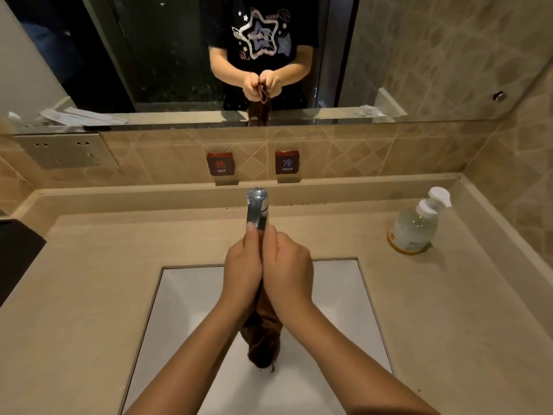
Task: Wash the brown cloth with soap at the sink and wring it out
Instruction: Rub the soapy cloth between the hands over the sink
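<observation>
Head view: both hands, left hand (243,266) and right hand (288,269), grip brown cloth (263,333) below HOT sign (220,164), COLD sign (287,162).

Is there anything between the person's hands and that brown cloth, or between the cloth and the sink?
Nothing visible. Both the left hand and the right hand already clasp the brown cloth, which hangs straight down over the white sink with only open air beneath it.

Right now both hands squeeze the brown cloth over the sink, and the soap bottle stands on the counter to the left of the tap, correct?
Not quite. The head view shows the soap bottle right of the tap, not left. The rest holds.
</observation>
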